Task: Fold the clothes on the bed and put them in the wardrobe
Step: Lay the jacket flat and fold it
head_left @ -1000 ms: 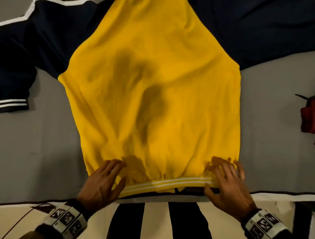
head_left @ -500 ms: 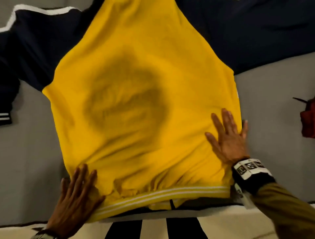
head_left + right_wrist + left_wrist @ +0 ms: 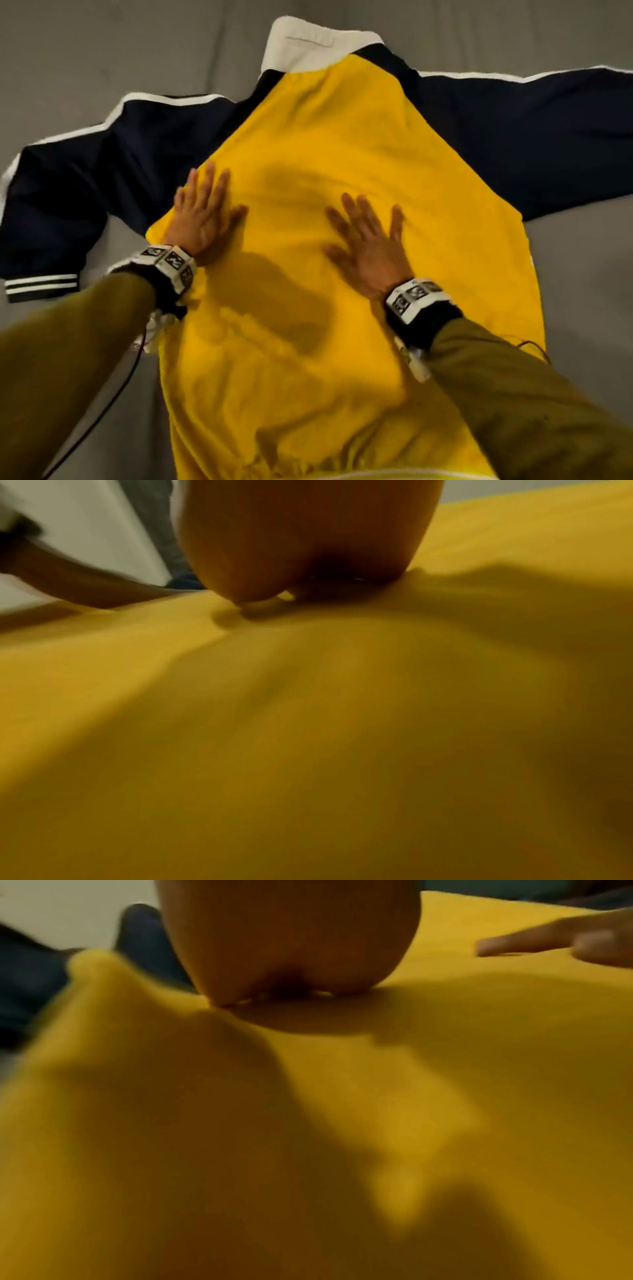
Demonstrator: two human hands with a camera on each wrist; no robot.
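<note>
A jacket with a yellow body (image 3: 342,178), navy sleeves and a white collar (image 3: 308,44) lies spread back-up on the grey bed (image 3: 102,51). My left hand (image 3: 202,212) lies flat on the yellow cloth near its left edge, fingers straight and spread. My right hand (image 3: 370,240) presses flat on the middle of the yellow back, fingers spread too. In the left wrist view the heel of my palm (image 3: 291,947) rests on the yellow fabric (image 3: 308,1123). The right wrist view shows the same: my palm (image 3: 308,539) sits on yellow cloth (image 3: 308,737). Neither hand holds anything.
The left navy sleeve (image 3: 68,205) with a white-striped cuff (image 3: 41,286) lies out to the left; the right sleeve (image 3: 548,137) stretches off to the right. Grey sheet (image 3: 582,291) shows on both sides. A thin cable (image 3: 113,401) trails below my left arm.
Both hands have slid from the jacket's hem up onto the middle of its back, smoothing it. My view has shifted so that the collar and both sleeves now show.
</note>
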